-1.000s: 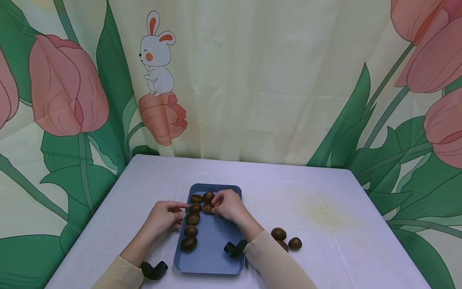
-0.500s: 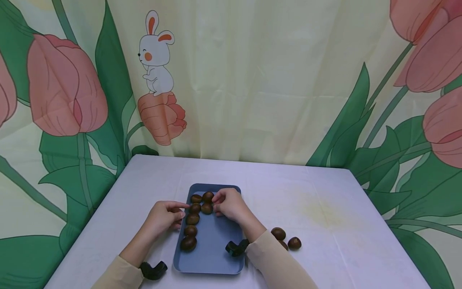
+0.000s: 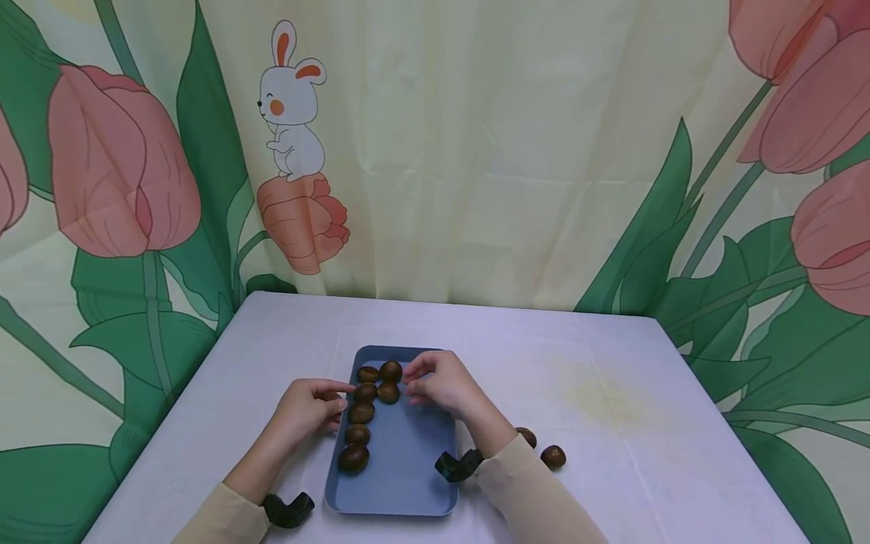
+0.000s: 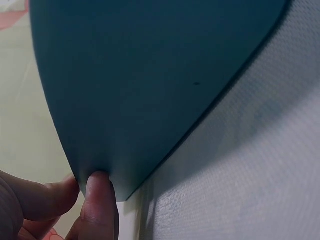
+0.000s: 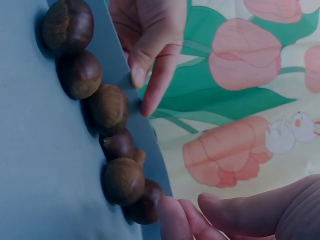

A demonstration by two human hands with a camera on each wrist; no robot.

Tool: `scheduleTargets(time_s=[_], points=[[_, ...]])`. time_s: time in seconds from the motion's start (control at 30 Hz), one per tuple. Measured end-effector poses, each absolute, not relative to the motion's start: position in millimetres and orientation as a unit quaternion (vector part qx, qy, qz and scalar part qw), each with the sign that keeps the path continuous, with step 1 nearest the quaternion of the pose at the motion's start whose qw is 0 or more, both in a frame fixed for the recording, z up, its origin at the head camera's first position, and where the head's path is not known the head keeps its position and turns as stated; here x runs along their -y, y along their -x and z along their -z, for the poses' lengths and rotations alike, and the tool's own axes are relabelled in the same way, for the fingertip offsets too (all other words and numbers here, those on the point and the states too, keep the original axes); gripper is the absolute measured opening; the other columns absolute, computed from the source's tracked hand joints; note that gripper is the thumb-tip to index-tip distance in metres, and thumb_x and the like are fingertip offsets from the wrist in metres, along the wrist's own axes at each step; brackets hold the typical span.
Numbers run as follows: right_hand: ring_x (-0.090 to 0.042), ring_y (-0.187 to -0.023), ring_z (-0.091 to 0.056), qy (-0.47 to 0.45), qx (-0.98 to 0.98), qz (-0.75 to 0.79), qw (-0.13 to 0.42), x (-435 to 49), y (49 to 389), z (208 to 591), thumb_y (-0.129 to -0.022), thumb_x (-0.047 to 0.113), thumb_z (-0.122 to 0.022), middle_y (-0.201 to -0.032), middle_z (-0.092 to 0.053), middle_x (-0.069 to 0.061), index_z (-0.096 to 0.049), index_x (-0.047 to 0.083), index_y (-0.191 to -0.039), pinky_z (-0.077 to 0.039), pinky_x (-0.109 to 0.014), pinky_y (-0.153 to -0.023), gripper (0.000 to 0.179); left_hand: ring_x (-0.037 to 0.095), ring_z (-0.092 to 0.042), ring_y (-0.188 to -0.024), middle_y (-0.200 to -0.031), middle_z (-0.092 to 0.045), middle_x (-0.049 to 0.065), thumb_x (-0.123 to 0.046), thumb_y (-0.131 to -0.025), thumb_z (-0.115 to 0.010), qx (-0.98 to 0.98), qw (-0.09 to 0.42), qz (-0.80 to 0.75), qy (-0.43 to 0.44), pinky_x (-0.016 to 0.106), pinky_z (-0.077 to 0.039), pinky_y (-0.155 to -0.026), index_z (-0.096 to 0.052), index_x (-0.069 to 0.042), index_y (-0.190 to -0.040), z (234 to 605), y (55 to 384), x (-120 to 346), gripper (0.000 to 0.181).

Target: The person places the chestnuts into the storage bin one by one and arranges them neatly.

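Several brown chestnuts [image 3: 362, 412] line the left side of a blue rectangular tray [image 3: 408, 487] in a column. Two more, a far chestnut [image 3: 390, 371] and a nearer chestnut [image 3: 388, 392], sit to the right of the column's far end. My left hand [image 3: 309, 412] holds the tray's left rim, with the thumb [image 4: 99, 200] against the outer wall and the index finger at the edge. My right hand [image 3: 442, 385] is just right of those two chestnuts, over the tray's far right part, its fingers loosely bent with nothing between them.
On the white-covered table [image 3: 612, 393] right of the tray lie a loose chestnut [image 3: 553, 457] and another chestnut [image 3: 526, 436] partly behind the right sleeve. Black wrist devices sit on both wrists. A curtain [image 3: 476, 151] printed with tulips and a rabbit hangs behind.
My right hand has let go of the nearer chestnut of the pair and drawn off to the right. The left hand stays at the tray's rim.
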State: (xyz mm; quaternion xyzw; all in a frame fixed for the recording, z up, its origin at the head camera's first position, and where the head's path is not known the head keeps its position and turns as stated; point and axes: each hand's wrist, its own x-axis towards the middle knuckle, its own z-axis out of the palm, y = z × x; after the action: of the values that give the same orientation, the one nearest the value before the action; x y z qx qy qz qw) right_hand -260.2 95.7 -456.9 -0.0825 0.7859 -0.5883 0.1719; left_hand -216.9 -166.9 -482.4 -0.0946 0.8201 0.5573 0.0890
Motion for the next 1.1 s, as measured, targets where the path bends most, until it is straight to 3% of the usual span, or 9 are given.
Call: scheduleTargets(time_s=[0.33,0.63,0.83,1.1], points=[[-0.022,-0.087,-0.079,0.091,-0.782,0.593,0.171,-112,257,455,-0.098,-0.005,-0.071,-0.108,-0.075,-0.018,-0.072,-0.009,-0.121,-0.069,-0.034,-0.075,0.024,0.018,-0.066,-0.073,-0.089,-0.068,0.01,0.001,-0.097,-0.074,-0.825,0.086,-0.551,0.093,0.028,-0.063,-0.062,-0.082,-0.006,-0.12,483,218,166,0.026],[-0.034,-0.096,-0.079,0.091,-0.769,0.61,0.17,-129,250,449,-0.097,-0.005,-0.071,-0.116,-0.074,-0.028,-0.07,-0.011,-0.122,-0.069,-0.039,-0.079,0.026,0.018,-0.065,-0.073,-0.089,-0.067,0.01,0.001,-0.097,-0.073,-0.825,0.085,-0.552,0.088,0.029,-0.063,-0.062,-0.081,-0.005,-0.121,483,217,166,0.026],[-0.027,-0.092,-0.078,0.08,-0.767,0.615,0.167,-144,245,444,-0.097,-0.005,-0.071,-0.118,-0.073,-0.031,-0.069,-0.012,-0.123,-0.069,-0.039,-0.081,0.027,0.019,-0.065,-0.074,-0.09,-0.068,0.011,0.001,-0.098,-0.073,-0.823,0.091,-0.553,0.092,0.029,-0.063,-0.063,-0.081,-0.006,-0.121,483,218,167,0.026],[-0.026,-0.093,-0.078,0.062,-0.783,0.598,0.159,-165,242,445,-0.098,-0.004,-0.07,-0.118,-0.073,-0.029,-0.069,-0.01,-0.124,-0.069,-0.039,-0.081,0.027,0.019,-0.066,-0.074,-0.091,-0.068,0.011,0.0,-0.098,-0.073,-0.825,0.092,-0.55,0.089,0.03,-0.064,-0.064,-0.081,-0.006,-0.122,483,218,167,0.026]])
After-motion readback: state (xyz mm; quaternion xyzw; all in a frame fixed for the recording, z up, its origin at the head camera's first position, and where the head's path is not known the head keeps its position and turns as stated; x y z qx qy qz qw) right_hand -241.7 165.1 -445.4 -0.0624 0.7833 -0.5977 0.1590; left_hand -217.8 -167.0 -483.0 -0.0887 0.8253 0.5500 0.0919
